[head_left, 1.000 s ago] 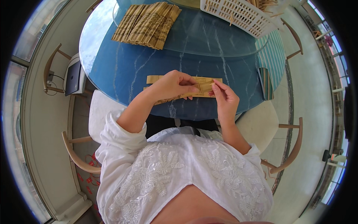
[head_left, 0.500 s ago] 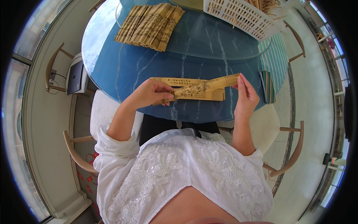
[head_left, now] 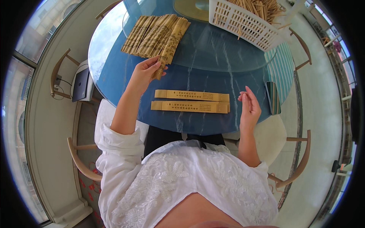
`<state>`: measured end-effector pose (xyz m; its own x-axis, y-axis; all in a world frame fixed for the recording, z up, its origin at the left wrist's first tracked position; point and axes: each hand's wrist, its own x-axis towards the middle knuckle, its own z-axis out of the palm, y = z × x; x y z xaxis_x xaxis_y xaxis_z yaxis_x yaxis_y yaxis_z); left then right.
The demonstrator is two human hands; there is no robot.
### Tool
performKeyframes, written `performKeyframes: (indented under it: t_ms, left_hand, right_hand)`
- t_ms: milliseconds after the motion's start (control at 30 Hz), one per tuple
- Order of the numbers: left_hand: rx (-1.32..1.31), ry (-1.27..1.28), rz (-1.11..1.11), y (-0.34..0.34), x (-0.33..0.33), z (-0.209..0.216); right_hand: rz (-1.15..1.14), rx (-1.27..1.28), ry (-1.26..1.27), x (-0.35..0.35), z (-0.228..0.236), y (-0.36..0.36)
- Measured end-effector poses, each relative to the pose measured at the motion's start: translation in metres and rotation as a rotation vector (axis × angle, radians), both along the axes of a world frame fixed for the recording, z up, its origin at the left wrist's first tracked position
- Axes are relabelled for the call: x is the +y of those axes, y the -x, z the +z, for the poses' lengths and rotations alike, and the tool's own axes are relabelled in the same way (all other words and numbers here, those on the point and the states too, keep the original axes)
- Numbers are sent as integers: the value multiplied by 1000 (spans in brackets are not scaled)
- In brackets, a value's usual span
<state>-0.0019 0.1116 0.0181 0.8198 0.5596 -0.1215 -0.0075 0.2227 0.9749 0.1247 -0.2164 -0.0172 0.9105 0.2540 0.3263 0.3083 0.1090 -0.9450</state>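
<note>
My left hand (head_left: 149,71) is closed on the near end of a filled paper chopstick sleeve (head_left: 167,53), brown with dark print. That sleeve slants over the right side of a fanned row of similar filled sleeves (head_left: 146,36) on the glass turntable. Nearer me, two stacks of flat printed sleeves lie crosswise, a far stack (head_left: 182,94) and a near stack (head_left: 182,106). My right hand (head_left: 249,108) hovers to the right of these stacks, fingers stretched out and holding nothing.
A white slotted basket (head_left: 243,26) of wooden chopsticks (head_left: 262,10) stands at the far right. Near the table's right edge lies a phone (head_left: 272,98) beside a striped cloth (head_left: 283,76). A laptop (head_left: 80,84) rests on a chair at left. The round table (head_left: 205,123) has a blue marbled top.
My left hand has carried the filled sleeve away from me, up to the fanned row. My right hand has let go of its other end and stays at the right.
</note>
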Motion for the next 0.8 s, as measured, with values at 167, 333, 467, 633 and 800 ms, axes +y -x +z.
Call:
performKeyframes:
  t_ms: [167,333,467,633,800]
  left_hand:
    - [45,0,67,-39,31,-7]
    - [159,-66,51,-59,39,-3]
    - [182,-157,36,-67,44,-3]
    - [247,-644,108,-62,34,1]
    - [133,-989,116,-55,33,-26]
  right_hand:
    - [-2,-31,32,-6,0,-7]
    - [-7,-60,44,-7,-1,-17]
    - [26,-101,65,-5,1,-26]
    - [70,-309,264,5,19,-47]
    - [12,-679,421,34,82,-103]
